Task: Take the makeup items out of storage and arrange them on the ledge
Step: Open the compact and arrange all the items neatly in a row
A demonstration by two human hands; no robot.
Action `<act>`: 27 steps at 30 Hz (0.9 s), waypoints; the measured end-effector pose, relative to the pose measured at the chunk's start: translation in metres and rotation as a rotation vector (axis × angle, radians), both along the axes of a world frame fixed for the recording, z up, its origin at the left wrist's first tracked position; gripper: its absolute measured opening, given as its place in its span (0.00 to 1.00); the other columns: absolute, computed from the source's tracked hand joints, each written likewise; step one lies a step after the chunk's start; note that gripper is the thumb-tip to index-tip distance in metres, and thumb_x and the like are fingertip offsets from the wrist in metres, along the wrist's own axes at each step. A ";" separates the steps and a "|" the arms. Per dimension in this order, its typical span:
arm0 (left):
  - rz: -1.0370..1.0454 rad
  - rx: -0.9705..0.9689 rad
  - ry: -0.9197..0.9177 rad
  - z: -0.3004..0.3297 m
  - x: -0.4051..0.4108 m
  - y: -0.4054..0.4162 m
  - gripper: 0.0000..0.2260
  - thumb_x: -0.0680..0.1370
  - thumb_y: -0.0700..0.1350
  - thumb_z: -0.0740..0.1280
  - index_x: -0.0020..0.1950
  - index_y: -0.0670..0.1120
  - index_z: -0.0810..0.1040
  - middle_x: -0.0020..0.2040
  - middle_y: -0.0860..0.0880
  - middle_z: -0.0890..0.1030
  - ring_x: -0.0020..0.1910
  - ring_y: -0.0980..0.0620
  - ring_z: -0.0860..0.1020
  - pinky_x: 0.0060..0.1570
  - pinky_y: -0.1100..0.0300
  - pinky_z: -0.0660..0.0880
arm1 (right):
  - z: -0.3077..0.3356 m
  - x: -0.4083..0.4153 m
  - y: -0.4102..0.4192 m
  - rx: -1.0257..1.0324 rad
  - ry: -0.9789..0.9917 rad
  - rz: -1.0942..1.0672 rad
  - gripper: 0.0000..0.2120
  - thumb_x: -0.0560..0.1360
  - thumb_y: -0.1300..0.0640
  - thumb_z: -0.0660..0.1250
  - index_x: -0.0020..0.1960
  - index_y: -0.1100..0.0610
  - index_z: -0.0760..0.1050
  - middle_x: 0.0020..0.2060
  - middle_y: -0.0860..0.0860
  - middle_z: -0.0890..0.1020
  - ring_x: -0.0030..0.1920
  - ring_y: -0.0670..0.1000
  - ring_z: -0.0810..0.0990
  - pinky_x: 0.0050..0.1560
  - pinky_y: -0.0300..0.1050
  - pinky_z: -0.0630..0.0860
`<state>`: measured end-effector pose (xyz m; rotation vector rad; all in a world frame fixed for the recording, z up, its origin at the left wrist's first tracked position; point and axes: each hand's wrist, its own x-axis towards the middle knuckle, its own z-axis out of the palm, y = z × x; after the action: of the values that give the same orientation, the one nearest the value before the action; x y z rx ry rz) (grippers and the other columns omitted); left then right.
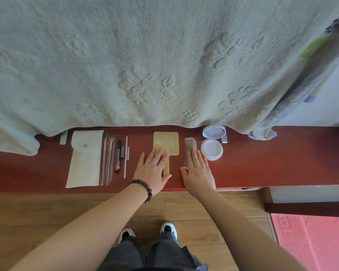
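The yellow hand mirror (166, 142) and the comb (190, 151) lie side by side on the red ledge (282, 163), between the pencils (121, 155) and the open compact (212, 148). The left hand (153, 169) rests flat on the mirror, the right hand (198, 172) on the comb, fingers spread, gripping nothing. Arranging looks nearly finished; next likely calls for small straightening nudges. The pouch (85, 159) lies emptied far left.
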<state>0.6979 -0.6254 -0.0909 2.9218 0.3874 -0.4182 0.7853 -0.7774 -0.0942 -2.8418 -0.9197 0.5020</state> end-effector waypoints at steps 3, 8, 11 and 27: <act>0.007 -0.024 -0.031 0.003 -0.001 0.002 0.32 0.80 0.61 0.54 0.79 0.50 0.46 0.79 0.49 0.46 0.78 0.49 0.46 0.76 0.45 0.45 | 0.000 0.000 0.001 -0.008 -0.006 0.008 0.30 0.81 0.44 0.46 0.77 0.58 0.44 0.77 0.52 0.42 0.77 0.50 0.38 0.76 0.47 0.37; 0.191 -0.044 -0.226 0.016 -0.031 0.024 0.26 0.79 0.55 0.60 0.75 0.46 0.62 0.75 0.44 0.65 0.74 0.45 0.62 0.73 0.45 0.58 | 0.010 -0.018 0.023 0.115 -0.050 0.005 0.29 0.81 0.46 0.49 0.77 0.58 0.47 0.77 0.53 0.44 0.77 0.51 0.38 0.75 0.46 0.36; 0.293 0.054 -0.345 0.015 -0.063 0.054 0.21 0.75 0.51 0.67 0.66 0.44 0.74 0.66 0.43 0.75 0.68 0.42 0.70 0.67 0.43 0.67 | 0.016 -0.042 0.058 0.177 -0.001 0.133 0.28 0.81 0.46 0.49 0.77 0.56 0.49 0.77 0.52 0.44 0.76 0.50 0.37 0.75 0.47 0.37; 0.418 -0.017 0.035 -0.001 -0.122 0.126 0.33 0.77 0.67 0.49 0.77 0.58 0.39 0.77 0.51 0.31 0.76 0.41 0.35 0.75 0.41 0.44 | 0.003 -0.085 0.151 0.034 0.101 0.326 0.31 0.81 0.43 0.45 0.77 0.54 0.36 0.77 0.49 0.38 0.76 0.48 0.35 0.76 0.48 0.37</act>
<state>0.5761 -0.4994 -0.0915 2.7149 0.9668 -0.4044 0.7007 -0.6268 -0.0917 -2.6176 -1.3637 0.6490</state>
